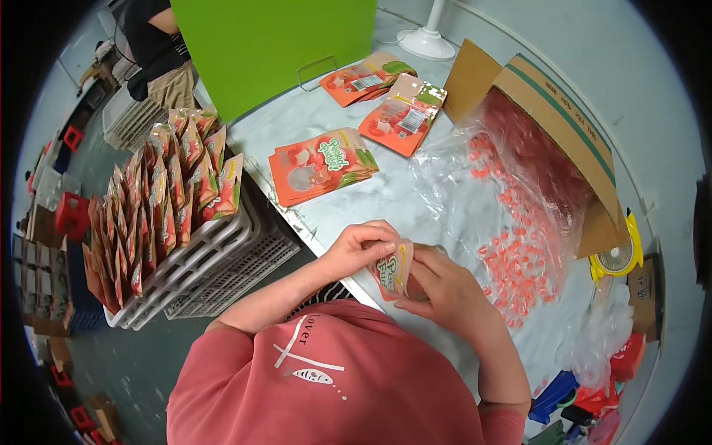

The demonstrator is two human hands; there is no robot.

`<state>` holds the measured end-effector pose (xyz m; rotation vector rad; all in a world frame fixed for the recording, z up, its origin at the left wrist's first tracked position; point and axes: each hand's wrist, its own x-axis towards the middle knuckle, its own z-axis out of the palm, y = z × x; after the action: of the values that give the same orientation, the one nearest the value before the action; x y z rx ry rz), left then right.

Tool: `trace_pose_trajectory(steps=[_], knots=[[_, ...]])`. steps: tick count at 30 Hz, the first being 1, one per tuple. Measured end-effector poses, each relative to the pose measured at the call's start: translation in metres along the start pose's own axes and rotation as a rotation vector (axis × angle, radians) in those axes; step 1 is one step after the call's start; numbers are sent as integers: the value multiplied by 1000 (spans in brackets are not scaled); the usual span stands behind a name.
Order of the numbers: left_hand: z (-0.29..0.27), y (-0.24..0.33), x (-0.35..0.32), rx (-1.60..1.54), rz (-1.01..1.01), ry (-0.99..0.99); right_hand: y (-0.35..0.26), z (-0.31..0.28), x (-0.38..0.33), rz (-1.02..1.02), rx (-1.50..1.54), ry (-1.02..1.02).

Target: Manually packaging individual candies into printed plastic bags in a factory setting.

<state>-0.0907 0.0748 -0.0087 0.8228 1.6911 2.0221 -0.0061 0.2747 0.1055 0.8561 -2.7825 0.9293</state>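
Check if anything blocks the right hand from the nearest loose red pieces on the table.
Nothing visible between the right hand and the nearest red pieces. Clear plastic lies around others farther up, beside the carton.

Shows rounded white lettering edged in green on the near pouch stack (311,174), and partly on the held pouch (391,271). Bears barcode labels, too small to make out, on the middle pouch pile (404,115) and the far pouch pile (362,83). Carries dark characters on the carton (545,96) and small brown box (644,297), plus dark letters above a white fish (313,377) on the pink shirt (334,404).
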Motion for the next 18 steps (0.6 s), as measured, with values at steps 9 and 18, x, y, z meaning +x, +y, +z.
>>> trace_pose_trajectory(steps=[9,18], knots=[[4,12,-14,19,62,63,-8,-5,-7,8,-4,-204],[14,6,-7,36,215,-33,7,18,-10,-42,-258,-394]])
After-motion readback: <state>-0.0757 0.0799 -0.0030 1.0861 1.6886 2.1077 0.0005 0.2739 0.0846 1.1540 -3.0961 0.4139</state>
